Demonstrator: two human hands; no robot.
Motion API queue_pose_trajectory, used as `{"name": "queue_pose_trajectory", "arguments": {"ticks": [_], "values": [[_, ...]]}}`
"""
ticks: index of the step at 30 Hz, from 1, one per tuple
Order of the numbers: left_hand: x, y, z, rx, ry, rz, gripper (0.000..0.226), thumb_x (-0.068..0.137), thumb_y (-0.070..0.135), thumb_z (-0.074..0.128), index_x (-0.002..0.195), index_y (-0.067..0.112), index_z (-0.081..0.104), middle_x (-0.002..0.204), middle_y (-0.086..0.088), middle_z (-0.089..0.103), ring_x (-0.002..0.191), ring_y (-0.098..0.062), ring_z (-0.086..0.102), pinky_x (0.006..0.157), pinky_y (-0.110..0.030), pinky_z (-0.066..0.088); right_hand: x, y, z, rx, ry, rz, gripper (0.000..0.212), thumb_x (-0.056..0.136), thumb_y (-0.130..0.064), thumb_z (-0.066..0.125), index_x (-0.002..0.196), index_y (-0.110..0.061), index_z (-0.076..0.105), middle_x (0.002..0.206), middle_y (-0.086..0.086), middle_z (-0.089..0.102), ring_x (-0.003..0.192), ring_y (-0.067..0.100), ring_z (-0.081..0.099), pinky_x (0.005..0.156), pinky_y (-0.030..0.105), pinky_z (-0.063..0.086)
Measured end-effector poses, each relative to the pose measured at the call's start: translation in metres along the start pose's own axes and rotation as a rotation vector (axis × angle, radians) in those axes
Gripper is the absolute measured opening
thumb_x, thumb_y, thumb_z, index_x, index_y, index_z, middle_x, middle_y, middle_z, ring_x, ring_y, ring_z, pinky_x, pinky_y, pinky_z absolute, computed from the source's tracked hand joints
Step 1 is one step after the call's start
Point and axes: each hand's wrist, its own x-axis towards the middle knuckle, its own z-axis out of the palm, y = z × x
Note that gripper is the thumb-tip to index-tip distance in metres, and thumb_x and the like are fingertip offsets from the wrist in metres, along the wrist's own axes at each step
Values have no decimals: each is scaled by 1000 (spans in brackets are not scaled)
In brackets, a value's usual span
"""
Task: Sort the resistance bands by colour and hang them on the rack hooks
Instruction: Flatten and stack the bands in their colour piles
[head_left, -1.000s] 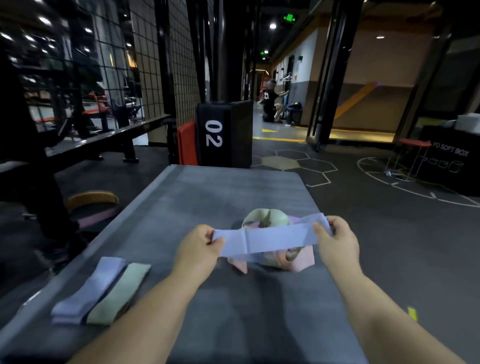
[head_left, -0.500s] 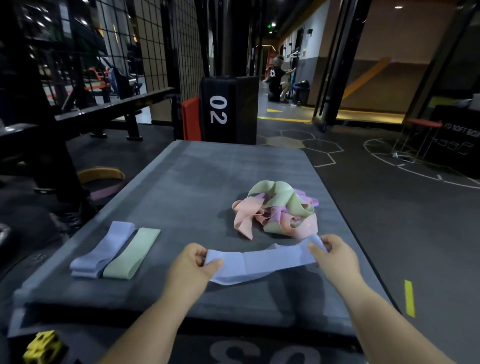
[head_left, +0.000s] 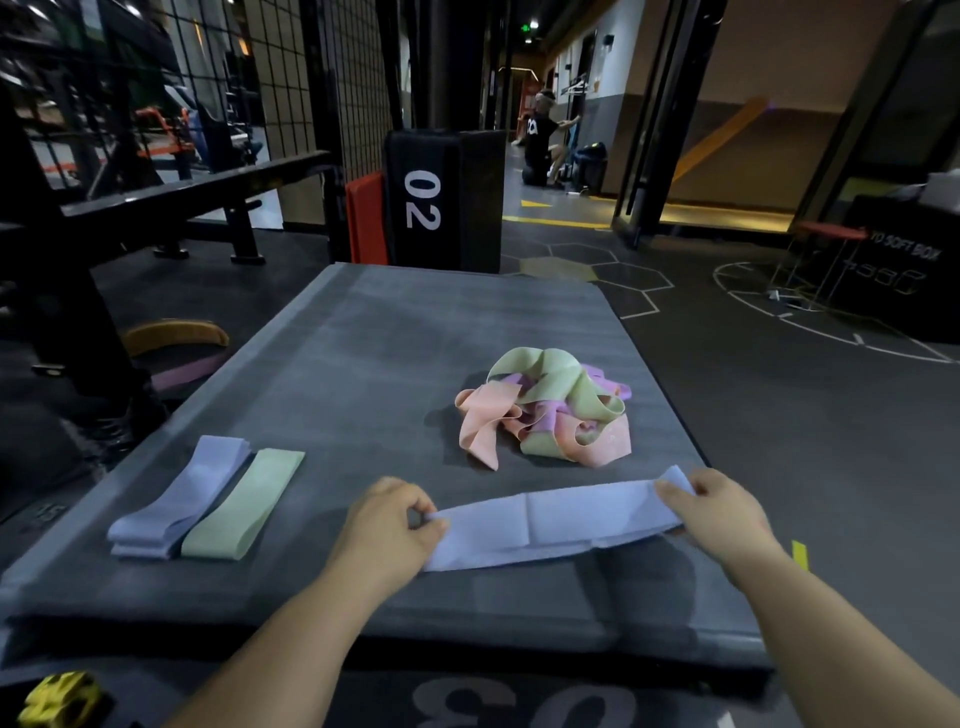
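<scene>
Now the lavender band (head_left: 550, 522) is stretched flat between both hands low over the near part of the grey mat (head_left: 363, 338); a second ago it was held up in front of the tangled pile (head_left: 545, 410) (pink, green and purple loops), which lies just beyond it, apart. The left hand (head_left: 387, 525) pinches one end with curled fingers, and the right hand (head_left: 719, 512) grips the other end close to the mat's right edge. To the left, well apart, a folded lavender band (head_left: 182, 499) and a folded green band (head_left: 244, 504) lie side by side, touching, with bare mat between them and the left hand.
</scene>
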Motion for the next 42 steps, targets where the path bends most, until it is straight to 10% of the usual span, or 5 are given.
{"name": "queue_pose_trajectory", "arguments": {"ticks": [8,18,32,42], "values": [[-3,14,-15,-556,-100,-132,17,67,34,63,59,24,51,66,4,48,66,-15,40,66,-31,32,-17,14,-5,191,-29,18,24,92,-25,62,81,-5,56,67,12,61,51,19,52,51,27,38],[2,-2,10,17,-64,-76,17,85,34,63,74,27,52,59,12,55,60,-9,49,60,-26,40,-6,29,0,-389,-157,-66,34,94,-50,49,91,-16,54,79,0,58,73,17,52,61,31,38],[10,4,16,81,-271,-61,21,80,40,70,93,39,54,91,19,58,88,-4,59,80,-23,47,8,33,-8,-328,-319,-172,41,93,-24,57,134,-26,53,123,2,50,105,17,54,94,27,42],[11,6,18,219,-293,-57,26,79,30,65,99,40,52,94,17,60,86,-8,60,74,-25,49,8,35,-9,-298,-329,-250,23,83,-16,68,98,-29,55,102,-3,60,74,3,52,69,19,40]]}}
